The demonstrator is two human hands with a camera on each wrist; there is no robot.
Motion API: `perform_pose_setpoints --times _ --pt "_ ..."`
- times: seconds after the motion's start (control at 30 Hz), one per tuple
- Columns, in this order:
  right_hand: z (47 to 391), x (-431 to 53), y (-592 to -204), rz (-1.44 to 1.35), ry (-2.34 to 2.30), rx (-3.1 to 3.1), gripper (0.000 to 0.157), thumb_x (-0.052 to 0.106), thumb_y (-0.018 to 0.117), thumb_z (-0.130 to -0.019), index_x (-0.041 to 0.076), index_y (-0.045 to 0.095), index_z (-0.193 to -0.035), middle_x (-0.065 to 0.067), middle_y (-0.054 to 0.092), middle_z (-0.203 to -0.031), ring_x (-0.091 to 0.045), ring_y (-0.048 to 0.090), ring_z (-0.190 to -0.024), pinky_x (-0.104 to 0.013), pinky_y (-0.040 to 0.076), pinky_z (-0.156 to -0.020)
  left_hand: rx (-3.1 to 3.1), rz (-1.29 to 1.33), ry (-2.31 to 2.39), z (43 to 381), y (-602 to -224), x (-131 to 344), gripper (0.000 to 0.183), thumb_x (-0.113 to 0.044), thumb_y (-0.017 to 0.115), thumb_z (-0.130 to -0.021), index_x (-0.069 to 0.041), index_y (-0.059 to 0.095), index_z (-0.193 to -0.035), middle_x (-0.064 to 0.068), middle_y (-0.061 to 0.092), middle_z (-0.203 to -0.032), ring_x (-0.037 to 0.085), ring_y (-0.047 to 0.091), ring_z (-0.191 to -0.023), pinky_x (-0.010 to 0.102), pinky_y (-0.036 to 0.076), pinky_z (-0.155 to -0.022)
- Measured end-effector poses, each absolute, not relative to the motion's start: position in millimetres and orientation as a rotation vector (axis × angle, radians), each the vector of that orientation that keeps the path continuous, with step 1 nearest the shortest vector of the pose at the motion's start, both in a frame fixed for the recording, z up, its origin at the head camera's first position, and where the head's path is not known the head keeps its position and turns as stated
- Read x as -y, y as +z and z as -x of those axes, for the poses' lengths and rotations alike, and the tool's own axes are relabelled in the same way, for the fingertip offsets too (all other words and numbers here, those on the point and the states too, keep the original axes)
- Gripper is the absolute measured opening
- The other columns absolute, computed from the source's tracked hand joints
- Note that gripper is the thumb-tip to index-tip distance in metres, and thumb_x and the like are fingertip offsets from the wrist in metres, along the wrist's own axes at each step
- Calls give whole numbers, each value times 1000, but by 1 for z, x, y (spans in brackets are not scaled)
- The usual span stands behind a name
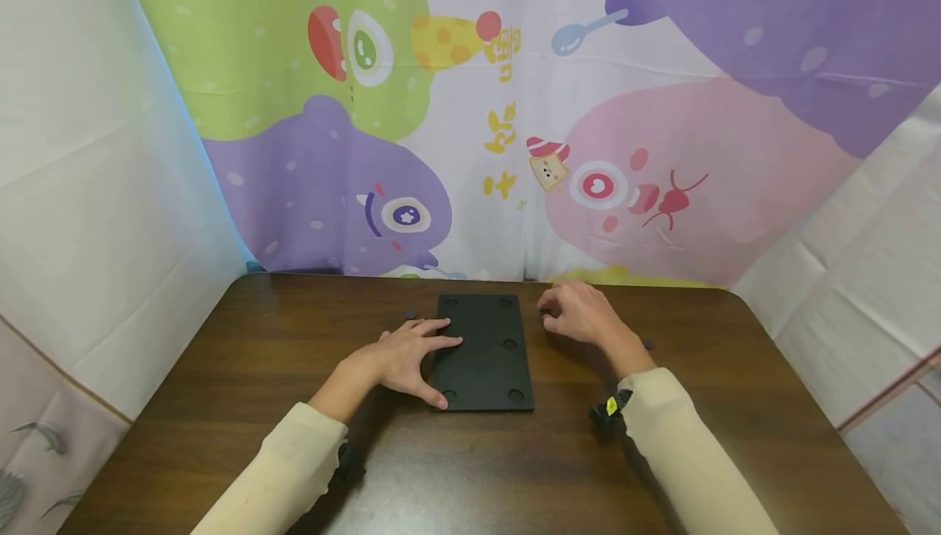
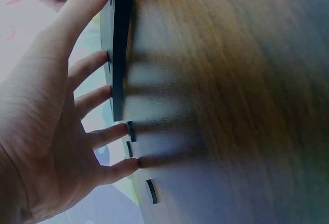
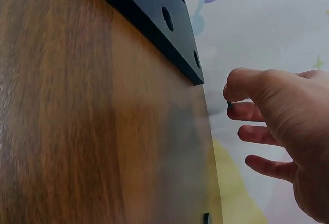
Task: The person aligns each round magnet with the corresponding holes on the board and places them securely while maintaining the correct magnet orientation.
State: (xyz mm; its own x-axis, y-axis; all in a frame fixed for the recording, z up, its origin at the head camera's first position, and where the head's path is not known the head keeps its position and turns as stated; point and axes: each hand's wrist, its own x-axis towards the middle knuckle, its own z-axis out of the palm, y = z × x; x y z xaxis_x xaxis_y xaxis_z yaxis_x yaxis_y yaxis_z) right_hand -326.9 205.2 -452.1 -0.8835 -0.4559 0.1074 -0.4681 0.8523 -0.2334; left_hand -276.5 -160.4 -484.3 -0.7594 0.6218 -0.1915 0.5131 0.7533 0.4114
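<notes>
A flat black board (image 1: 481, 363) with several round recesses lies on the table. My left hand (image 1: 412, 359) spreads over its left side, with the thumb at the near left corner and two fingertips on its surface. Off the far right side of the board, my right hand (image 1: 584, 314) pinches a small dark disc (image 3: 229, 104) between thumb and index finger, above the tabletop. That hand's other fingers are loosely bent. In the left wrist view, several dark discs (image 2: 151, 191) lie on the table by the left fingertips.
The brown wooden table (image 1: 456, 470) reaches back to a cartoon-printed curtain (image 1: 470, 233). One dark disc (image 1: 648, 344) lies right of my right wrist, and another disc (image 1: 411, 314) is behind my left hand. White cloth (image 1: 95, 127) hangs at the sides.
</notes>
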Motion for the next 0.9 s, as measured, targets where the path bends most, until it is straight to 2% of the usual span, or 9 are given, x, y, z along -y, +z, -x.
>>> perform_pose_setpoints --times 0.2,0.4,0.7,0.9 --pt "330 -201 -452 -748 382 2972 19 18 82 -96 16 88 -113 -2 82 -110 -20 69 -90 -46 61 -82 -2641 -886 486 287 -500 163 117 -86 88 -75 -40 45 -173 7 23 -190 61 24 -171 99 24 -117" --pt "332 -197 -451 -730 415 2984 18 19 83 -96 15 88 -113 -4 84 -113 -23 74 -97 -49 64 -87 -2653 -858 481 297 -516 167 120 -93 84 -71 -47 41 -173 1 20 -192 55 22 -174 96 25 -121" --pt "339 -191 -450 -719 427 2972 19 19 83 -95 14 88 -112 -5 84 -112 -26 77 -104 -50 65 -90 -2658 -865 478 289 -505 163 116 -90 85 -75 -43 44 -173 5 22 -191 60 24 -171 98 26 -118" --pt "342 -187 -450 -742 368 2977 19 19 82 -95 14 88 -112 -6 84 -112 -27 78 -104 -50 65 -90 -2627 -823 462 268 -468 154 111 -68 93 -82 -29 45 -174 12 24 -190 61 24 -171 96 24 -121"
